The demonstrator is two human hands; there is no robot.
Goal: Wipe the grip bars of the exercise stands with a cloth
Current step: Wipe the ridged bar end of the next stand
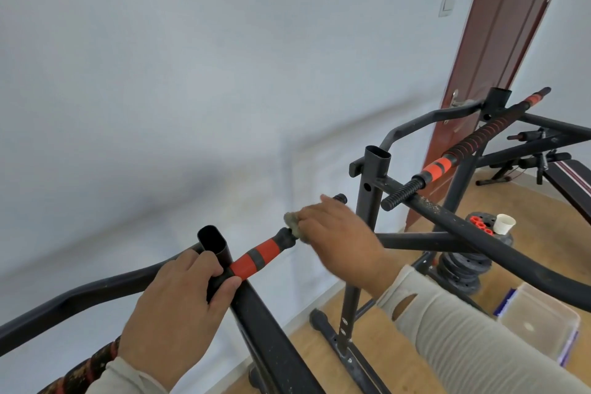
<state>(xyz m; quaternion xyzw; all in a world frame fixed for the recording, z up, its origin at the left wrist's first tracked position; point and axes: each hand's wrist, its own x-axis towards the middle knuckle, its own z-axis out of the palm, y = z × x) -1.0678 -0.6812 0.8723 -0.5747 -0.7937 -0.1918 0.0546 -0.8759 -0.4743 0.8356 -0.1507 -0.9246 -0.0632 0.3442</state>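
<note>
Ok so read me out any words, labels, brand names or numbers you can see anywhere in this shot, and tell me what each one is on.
No text can be read anywhere in this view.
The near grip bar shows only red and black bands, no lettering.
The far grip bar likewise shows only bands and ribbing.
The white cup shows no print.
The clear plastic box has a small pale mark, too blurred to read.

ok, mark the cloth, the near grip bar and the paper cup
cloth [292, 225]: head view, on the grey wad showing left of the right hand.
near grip bar [256, 257]: head view, on its red band.
paper cup [503, 224]: head view, on its white side.
</note>
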